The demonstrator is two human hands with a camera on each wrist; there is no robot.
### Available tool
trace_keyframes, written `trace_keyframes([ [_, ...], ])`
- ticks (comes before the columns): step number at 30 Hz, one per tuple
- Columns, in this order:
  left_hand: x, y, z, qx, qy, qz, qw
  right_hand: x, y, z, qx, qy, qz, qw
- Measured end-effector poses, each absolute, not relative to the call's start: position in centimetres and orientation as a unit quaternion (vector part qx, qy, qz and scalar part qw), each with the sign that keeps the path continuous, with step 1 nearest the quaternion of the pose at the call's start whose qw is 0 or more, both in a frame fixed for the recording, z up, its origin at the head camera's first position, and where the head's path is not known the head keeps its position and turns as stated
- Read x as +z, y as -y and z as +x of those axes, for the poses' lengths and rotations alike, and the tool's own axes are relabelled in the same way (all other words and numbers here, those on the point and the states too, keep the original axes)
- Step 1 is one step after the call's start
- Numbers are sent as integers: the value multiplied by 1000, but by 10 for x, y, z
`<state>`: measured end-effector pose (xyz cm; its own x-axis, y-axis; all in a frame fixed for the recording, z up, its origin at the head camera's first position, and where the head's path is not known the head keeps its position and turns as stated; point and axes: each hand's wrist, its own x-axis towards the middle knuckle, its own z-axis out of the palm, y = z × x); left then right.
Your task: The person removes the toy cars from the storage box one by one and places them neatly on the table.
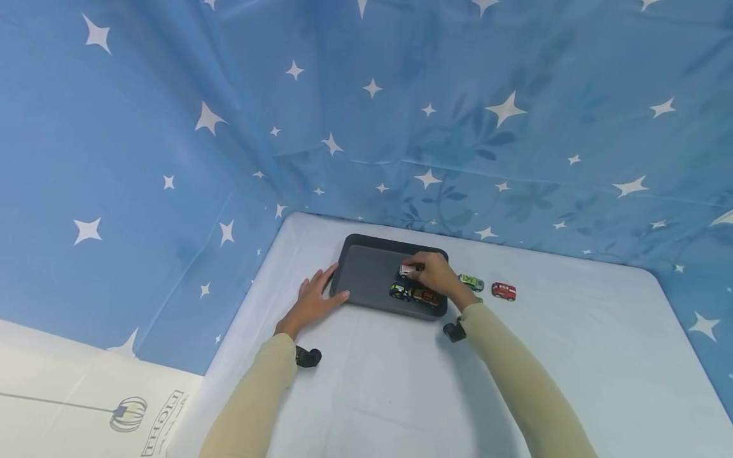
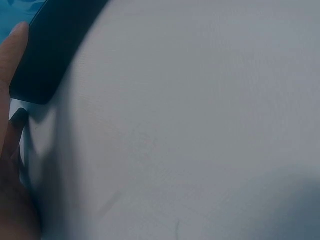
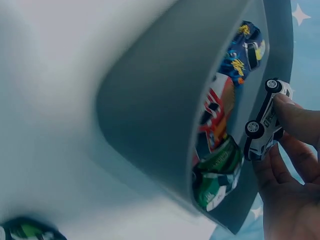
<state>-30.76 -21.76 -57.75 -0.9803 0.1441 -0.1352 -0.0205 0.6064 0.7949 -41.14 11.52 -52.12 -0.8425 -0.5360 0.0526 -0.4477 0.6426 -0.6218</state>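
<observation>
A dark grey tray (image 1: 366, 270) lies on the white table. Over its right half my right hand (image 1: 436, 273) pinches a small white toy car (image 3: 267, 120) between thumb and fingers. Inside the tray sit a blue toy car (image 1: 400, 291), a red and orange toy car (image 1: 426, 296) and a green toy car (image 3: 220, 172), lined up by the near wall. At the tray's left end rests my left hand (image 1: 312, 301), its fingers spread and touching the rim. The left wrist view shows only the tray's outer wall (image 2: 55, 50) beside part of that hand.
Right of the tray, a light green toy car (image 1: 471, 282) and a red toy car (image 1: 504, 291) stand on the table (image 1: 389, 394). Another greenish thing is mostly hidden by my right wrist. A blue star-patterned curtain (image 1: 401, 127) borders the table behind and to the left.
</observation>
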Motion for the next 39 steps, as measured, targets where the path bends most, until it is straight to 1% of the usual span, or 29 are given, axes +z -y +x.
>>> trace_keyframes([
  [4, -570, 217, -306, 445, -890, 34, 97, -516, -119, -412, -320, -905, -274, 64],
  [9, -565, 216, -305, 450, -888, 34, 95, -511, -129, -412, -321, -902, -284, 47],
  [16, -576, 216, -307, 451, -888, 45, 80, -500, -147, -406, -323, -905, -274, 47],
  [20, -580, 218, -308, 448, -889, 38, 81, -496, -156, -403, -316, -907, -275, 36],
  [28, -577, 220, -307, 450, -888, 22, 96, -488, -175, -394, -316, -908, -276, 9],
  [39, -570, 218, -305, 437, -892, 25, 112, -489, -214, -377, -318, -914, -251, 9],
])
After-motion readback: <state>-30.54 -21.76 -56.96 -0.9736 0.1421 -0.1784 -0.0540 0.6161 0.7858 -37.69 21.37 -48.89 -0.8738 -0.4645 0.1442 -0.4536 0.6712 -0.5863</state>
